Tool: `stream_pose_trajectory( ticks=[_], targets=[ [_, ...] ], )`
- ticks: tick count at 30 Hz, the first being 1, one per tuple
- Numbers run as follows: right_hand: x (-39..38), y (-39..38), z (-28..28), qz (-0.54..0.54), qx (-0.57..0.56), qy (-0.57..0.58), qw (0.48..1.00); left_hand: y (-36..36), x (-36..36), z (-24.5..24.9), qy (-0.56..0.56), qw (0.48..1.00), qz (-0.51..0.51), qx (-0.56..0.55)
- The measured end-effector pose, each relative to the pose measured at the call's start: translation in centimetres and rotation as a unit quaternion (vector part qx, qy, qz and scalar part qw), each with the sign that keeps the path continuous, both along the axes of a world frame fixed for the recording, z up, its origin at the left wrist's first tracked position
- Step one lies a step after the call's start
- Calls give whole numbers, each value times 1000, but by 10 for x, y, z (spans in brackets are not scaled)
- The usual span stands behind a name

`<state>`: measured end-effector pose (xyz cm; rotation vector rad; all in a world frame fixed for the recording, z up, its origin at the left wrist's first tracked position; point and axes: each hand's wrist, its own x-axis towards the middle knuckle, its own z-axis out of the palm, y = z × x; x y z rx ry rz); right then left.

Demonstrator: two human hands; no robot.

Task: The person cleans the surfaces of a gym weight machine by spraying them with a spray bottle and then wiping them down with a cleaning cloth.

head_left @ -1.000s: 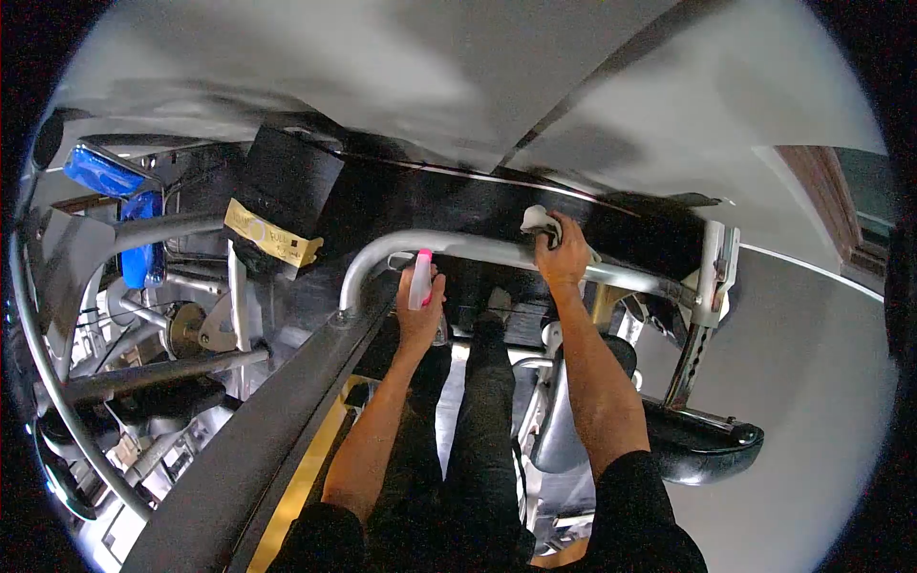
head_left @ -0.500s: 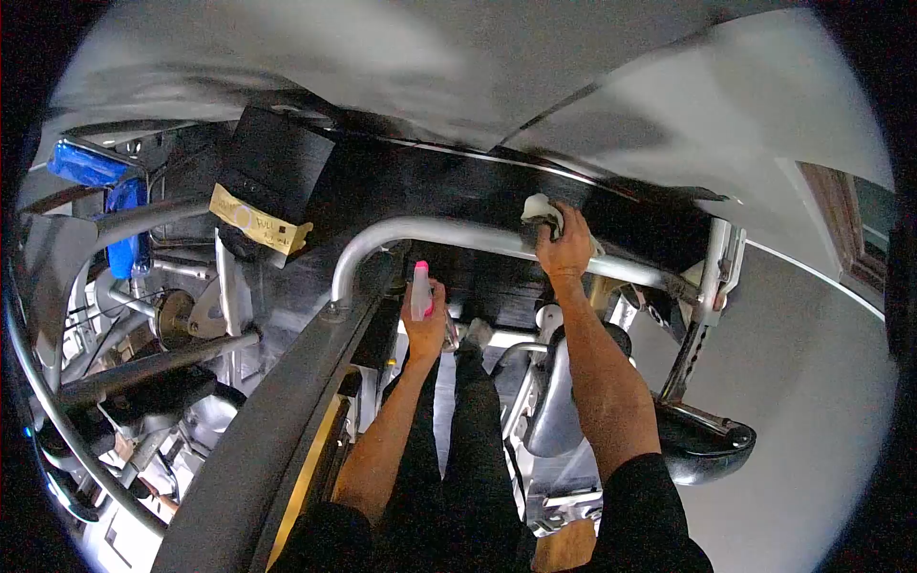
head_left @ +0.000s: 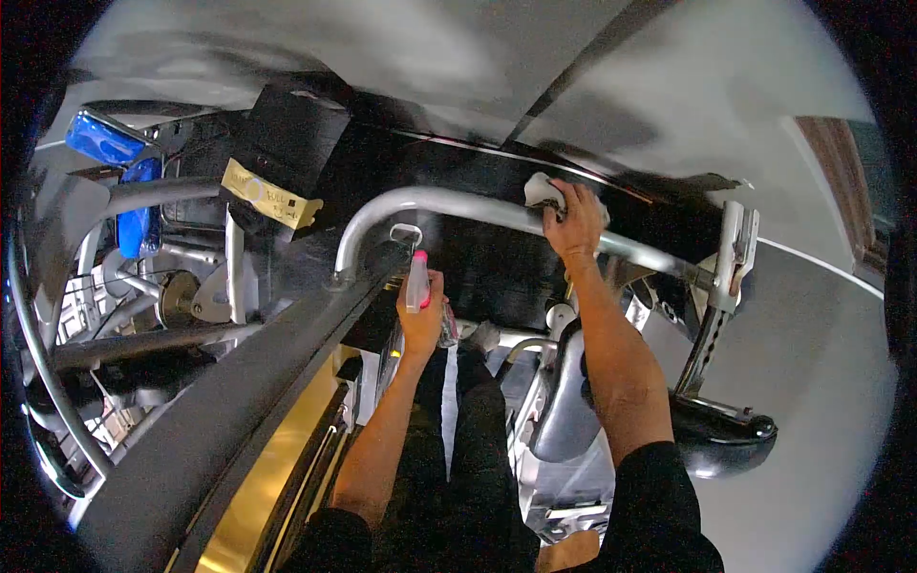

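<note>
My left hand [head_left: 423,320] is wrapped round a spray bottle [head_left: 417,284] with a white and pink head; its clear body shows below my fingers. The bottle is held just under a curved silver tube [head_left: 439,201] of an exercise machine. With my right hand [head_left: 576,222] I grip a cloth [head_left: 542,191], white with darker patches, against the right part of that tube. My fingers hide much of the cloth.
A grey machine beam [head_left: 239,401] runs diagonally at my left. A yellow handwritten label [head_left: 272,196] hangs beyond it, near blue pads [head_left: 140,208]. Black padded parts [head_left: 564,396] and an upright adjustment post [head_left: 731,258] stand on the right.
My right hand and the cloth have shifted slightly right along the tube. The view has tilted a little, and a metal ring now shows above the spray bottle.
</note>
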<state>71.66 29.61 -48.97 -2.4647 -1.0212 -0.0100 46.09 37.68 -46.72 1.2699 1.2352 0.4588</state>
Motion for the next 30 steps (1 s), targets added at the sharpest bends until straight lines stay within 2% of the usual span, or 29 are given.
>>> stream_pose_trajectory(
  ticks=[3, 7, 9, 12, 13, 14, 16, 17, 18, 19, 20, 22, 24, 26, 27, 28, 29, 30],
  targets=[
    [-10, 5, 6, 65, 14, 47, 997, -11, -20, 11, -4, 1000, -6, 1],
    [-48, 26, 15, 136, 35, 1, 990, -30, -44, 14, 22, 999, -29, 37],
    [-61, 33, 17, 225, 31, 26, 974, -37, -54, 12, -13, 999, -20, 41],
    [-48, 21, 21, 247, -7, 32, 968, -46, -64, 13, 19, 997, -22, 70],
    [-42, 15, 20, 242, -52, 35, 968, -48, -66, 13, 18, 997, -20, 71],
    [-38, 6, 21, 245, -51, 34, 968, -51, -69, 11, 19, 997, -12, 76],
    [-37, -10, 22, 85, -122, -6, 989, -54, -75, 8, 19, 996, 0, 85],
    [-38, -14, 22, 87, -118, -7, 989, -54, -74, 11, 11, 998, 12, 59],
    [-41, -17, 20, 65, -98, -48, 992, -53, -73, 14, 5, 999, 24, 33],
    [-42, -18, 17, 43, -77, -88, 992, -52, -75, 17, 72, 992, -26, 104],
    [-42, -16, 15, 47, -75, -86, 992, -50, -73, 21, 75, 991, -23, 105],
    [-42, -13, 7, 63, -28, -18, 997, -47, -72, 22, 84, 979, -50, 181],
    [-52, -5, 13, 64, -15, 10, 998, -48, -77, 15, 75, 982, -46, 169],
    [-70, 12, 12, 97, 87, 113, 985, -53, -88, 6, 36, 997, 6, 62],
    [-84, 30, 18, 132, 99, 105, 981, -54, -92, 11, 42, 997, 9, 61],
    [-94, 49, 20, 194, 177, 115, 958, -52, -94, 22, 55, 992, -17, 110],
    [-108, 72, 11, 212, 200, 149, 945, -50, -96, 28, 67, 984, -43, 160],
    [-122, 92, 22, 213, 185, 155, 947, -52, -102, 29, 69, 983, -43, 162]
  ],
)
